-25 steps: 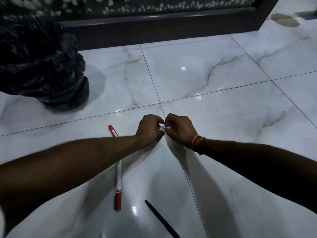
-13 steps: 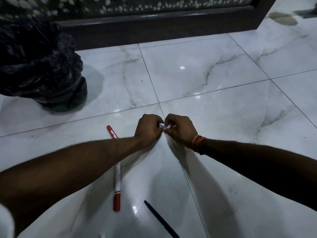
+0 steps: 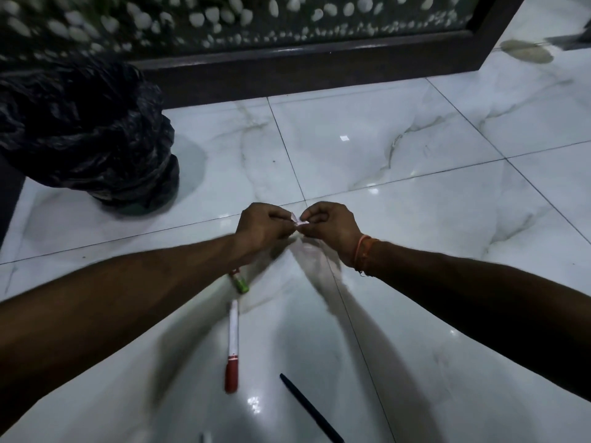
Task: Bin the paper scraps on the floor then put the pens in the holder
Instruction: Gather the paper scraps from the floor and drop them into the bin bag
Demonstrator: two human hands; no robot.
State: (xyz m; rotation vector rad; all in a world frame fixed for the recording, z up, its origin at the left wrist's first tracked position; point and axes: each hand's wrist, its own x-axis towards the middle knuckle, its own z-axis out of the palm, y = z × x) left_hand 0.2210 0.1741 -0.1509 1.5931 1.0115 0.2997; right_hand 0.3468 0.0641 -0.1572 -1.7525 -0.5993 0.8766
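My left hand [image 3: 262,228] and my right hand [image 3: 332,228] meet above the marble floor, both pinching one small white paper scrap [image 3: 299,220] between their fingertips. A white pen with a red cap [image 3: 232,346] lies on the floor below my left forearm. A green-tipped pen [image 3: 240,282] shows partly from under that forearm. A dark pen [image 3: 308,407] lies slanted near the bottom edge. The bin, lined with a black plastic bag [image 3: 83,132], stands at the far left. No pen holder is in view.
A dark wooden frame with a pebble-patterned panel [image 3: 287,65] runs along the back. A brownish stain [image 3: 526,52] marks the floor at the far right. A white object's tip [image 3: 206,438] pokes in at the bottom edge.
Both hands have lifted slightly off the floor with the scrap between them. The view shifted, and the green-tipped pen now shows below my left forearm.
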